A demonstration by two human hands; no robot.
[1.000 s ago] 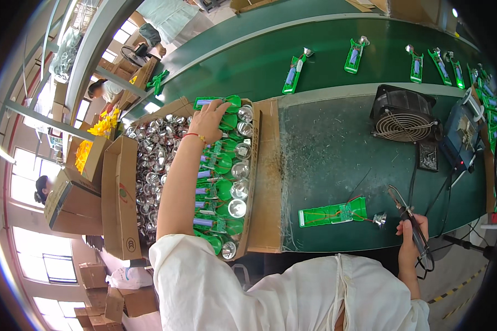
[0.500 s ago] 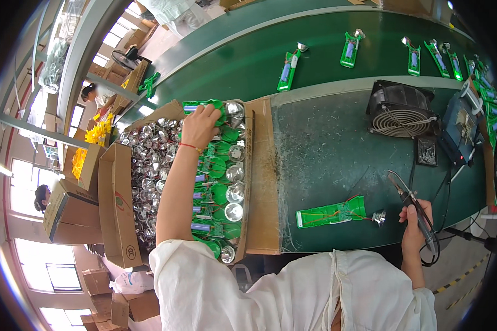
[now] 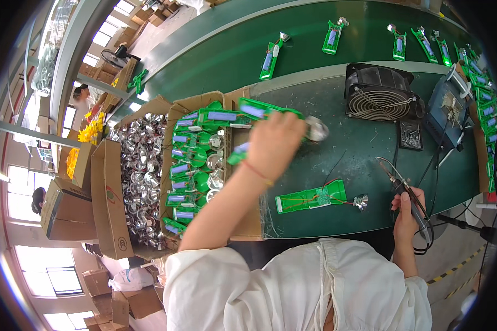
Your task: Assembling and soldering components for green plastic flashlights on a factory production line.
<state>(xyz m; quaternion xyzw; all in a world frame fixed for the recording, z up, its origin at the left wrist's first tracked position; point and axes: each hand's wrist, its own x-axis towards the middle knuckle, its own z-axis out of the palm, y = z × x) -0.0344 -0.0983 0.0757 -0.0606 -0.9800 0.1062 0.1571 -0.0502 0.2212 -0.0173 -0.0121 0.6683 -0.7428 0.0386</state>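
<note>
My left hand [image 3: 279,140], slightly blurred, is closed round green flashlight casing parts above the worktable's left side. A casing [image 3: 254,110] with a blue cell sticks out past its fingers; a silver reflector [image 3: 316,128] shows on the other side. Whether it grips one assembly or two, I cannot tell. My right hand [image 3: 407,212] grips a soldering iron [image 3: 398,186] by its dark handle, tip pointing up and left. Between the hands, a green casing half [image 3: 310,199] lies flat on the table, wired to a small board and a reflector [image 3: 360,202].
A cardboard box [image 3: 251,223] at left holds rows of casings, beside a box [image 3: 107,193] full of reflectors. A fan [image 3: 380,96], small black tray [image 3: 410,135] and blue soldering station [image 3: 450,113] stand at right. Several assemblies lie on the green belt [image 3: 215,60] beyond.
My left hand has moved right from the box of casings, carrying casing parts over the table. My right hand keeps the soldering iron. The whole view has shifted slightly.
</note>
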